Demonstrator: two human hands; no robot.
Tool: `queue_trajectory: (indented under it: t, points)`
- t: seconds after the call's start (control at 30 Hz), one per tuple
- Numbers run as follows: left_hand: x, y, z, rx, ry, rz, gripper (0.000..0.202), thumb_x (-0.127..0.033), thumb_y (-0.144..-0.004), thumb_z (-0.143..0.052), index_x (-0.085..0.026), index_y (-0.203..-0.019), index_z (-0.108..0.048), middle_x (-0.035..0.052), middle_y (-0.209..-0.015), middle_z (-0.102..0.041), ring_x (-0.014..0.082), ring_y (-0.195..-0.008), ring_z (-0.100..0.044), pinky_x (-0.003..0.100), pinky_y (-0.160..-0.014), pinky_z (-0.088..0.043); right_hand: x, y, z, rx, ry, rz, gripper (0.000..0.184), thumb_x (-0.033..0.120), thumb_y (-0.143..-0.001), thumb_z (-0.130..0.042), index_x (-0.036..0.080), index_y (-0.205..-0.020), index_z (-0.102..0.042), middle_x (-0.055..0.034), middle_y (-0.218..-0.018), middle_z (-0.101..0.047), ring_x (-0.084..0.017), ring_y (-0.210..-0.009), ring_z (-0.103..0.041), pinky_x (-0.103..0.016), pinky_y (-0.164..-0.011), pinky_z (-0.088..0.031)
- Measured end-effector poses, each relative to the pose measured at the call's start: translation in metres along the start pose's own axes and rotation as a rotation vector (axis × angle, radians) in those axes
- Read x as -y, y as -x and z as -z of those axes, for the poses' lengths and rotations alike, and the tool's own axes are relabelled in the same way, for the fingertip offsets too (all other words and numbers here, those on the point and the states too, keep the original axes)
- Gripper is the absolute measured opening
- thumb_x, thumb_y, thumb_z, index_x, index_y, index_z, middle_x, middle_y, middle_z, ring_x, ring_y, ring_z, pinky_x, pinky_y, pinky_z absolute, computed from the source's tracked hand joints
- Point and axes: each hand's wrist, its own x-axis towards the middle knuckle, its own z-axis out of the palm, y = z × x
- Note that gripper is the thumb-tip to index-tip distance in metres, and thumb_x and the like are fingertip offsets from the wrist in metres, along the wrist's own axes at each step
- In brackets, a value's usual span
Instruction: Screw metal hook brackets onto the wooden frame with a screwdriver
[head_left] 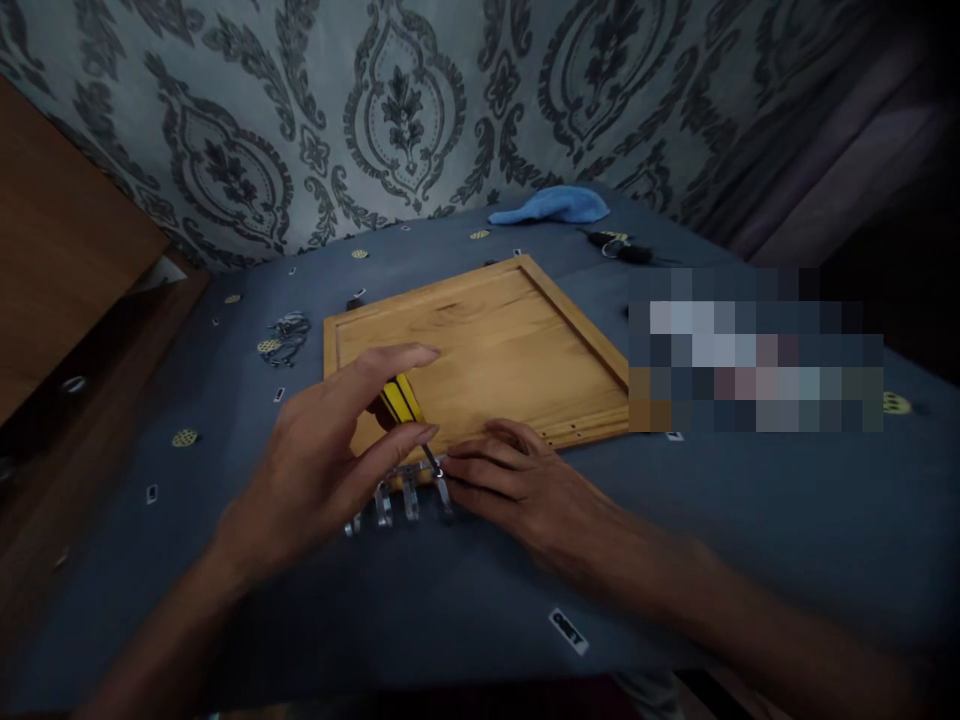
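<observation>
the left hand [307, 440] grips a screwdriver [403, 397] beside the half-curled right hand [525, 485], metal fittings [410, 496] lined up beneath, their fastening perhaps unfinished.

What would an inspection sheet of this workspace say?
Surface: blue cloth with yellow and white prints.
Job's things: wooden panel; metal fittings at its near edge; yellow-black screwdriver, tip at the rightmost fitting.
Clutter: blue rag and black item, far right.
Hands: left hand around the screwdriver, grip partly hidden; right hand beside that fitting.
Cables: wiry tangle left of the panel, kind unclear.
Surroundings: patterned wall behind, brown cabinet left; pixelated patch right.
</observation>
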Motion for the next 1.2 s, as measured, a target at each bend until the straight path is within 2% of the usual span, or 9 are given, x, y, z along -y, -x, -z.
queue_trajectory:
  t: [0.2,0.27,0.43,0.6,0.7,0.9,1.07,1.2]
  points:
    - [-0.0033,-0.0026,0.0056,0.083,0.034,0.004,0.038,-0.022,-0.099,-0.061,-0.023,-0.136,-0.054,0.0022,-0.102,-0.071,0.0144,-0.088,-0.068,0.022,-0.077,-0.052,0.0001,-0.0005,0.0010,0.017,0.000,-0.007,0.039,0.005,-0.092,-0.051,0.017,-0.128,-0.062,-0.0082,-0.122,-0.073,-0.022,-0.122,-0.059,-0.045,-0.113,-0.033]
    - [-0.0038,-0.0040,0.0053,0.086,-0.003,-0.033,0.038,-0.024,-0.099,-0.061,-0.022,-0.136,-0.053,0.0032,-0.103,-0.071,0.0150,-0.089,-0.068,0.023,-0.077,-0.053,-0.0001,-0.0004,0.0007,0.018,-0.003,-0.008,0.039,0.004,-0.092,-0.052,0.017,-0.126,-0.063,-0.0087,-0.122,-0.074,-0.023,-0.122,-0.059,-0.045,-0.113,-0.034]
    - [-0.0030,-0.0036,0.0019,0.005,-0.097,-0.077,0.040,-0.021,-0.097,-0.064,-0.023,-0.135,-0.055,0.0060,-0.119,-0.070,0.0191,-0.105,-0.068,0.028,-0.094,-0.054,-0.0004,-0.0003,0.0008,0.038,-0.004,-0.010,0.039,0.006,-0.091,-0.053,0.016,-0.127,-0.064,-0.0102,-0.125,-0.073,-0.025,-0.124,-0.058,-0.050,-0.114,-0.033]
    - [-0.0042,-0.0042,0.0064,0.090,-0.054,-0.072,0.040,-0.017,-0.099,-0.060,-0.024,-0.138,-0.054,0.0020,-0.103,-0.071,0.0162,-0.091,-0.070,0.024,-0.082,-0.055,0.0003,-0.0016,0.0023,0.042,-0.011,-0.013,0.040,0.005,-0.089,-0.054,0.018,-0.126,-0.064,-0.0091,-0.123,-0.073,-0.024,-0.124,-0.058,-0.051,-0.113,-0.035]
    - [-0.0052,-0.0052,0.0088,0.122,-0.052,-0.093,0.042,-0.015,-0.099,-0.057,-0.021,-0.141,-0.050,0.0029,-0.103,-0.070,0.0149,-0.089,-0.069,0.023,-0.079,-0.055,0.0008,-0.0016,0.0027,0.023,-0.006,-0.009,0.037,0.004,-0.089,-0.054,0.017,-0.122,-0.065,-0.0086,-0.122,-0.074,-0.023,-0.121,-0.060,-0.048,-0.113,-0.035]
    - [-0.0054,-0.0064,0.0067,0.081,-0.126,-0.161,0.040,-0.016,-0.098,-0.061,-0.018,-0.137,-0.052,0.0077,-0.120,-0.069,0.0188,-0.113,-0.067,0.028,-0.098,-0.054,0.0000,0.0003,0.0012,0.043,-0.008,-0.024,0.039,0.005,-0.090,-0.052,0.020,-0.124,-0.065,-0.0072,-0.126,-0.073,-0.022,-0.127,-0.058,-0.048,-0.116,-0.031]
    - [-0.0060,-0.0047,0.0047,0.059,-0.169,-0.090,0.040,-0.019,-0.099,-0.061,-0.022,-0.138,-0.054,0.0073,-0.122,-0.070,0.0209,-0.109,-0.069,0.030,-0.093,-0.058,0.0005,-0.0011,0.0010,0.042,-0.007,-0.035,0.038,0.005,-0.090,-0.054,0.021,-0.123,-0.066,-0.0071,-0.125,-0.074,-0.023,-0.125,-0.059,-0.050,-0.115,-0.033]
    - [-0.0057,-0.0034,0.0053,0.050,-0.141,-0.041,0.039,-0.022,-0.099,-0.061,-0.023,-0.137,-0.054,0.0060,-0.114,-0.070,0.0194,-0.101,-0.069,0.029,-0.091,-0.057,0.0014,-0.0019,0.0023,0.064,-0.006,-0.043,0.041,0.004,-0.088,-0.055,0.021,-0.123,-0.066,-0.0066,-0.125,-0.074,-0.023,-0.124,-0.059,-0.049,-0.116,-0.032]
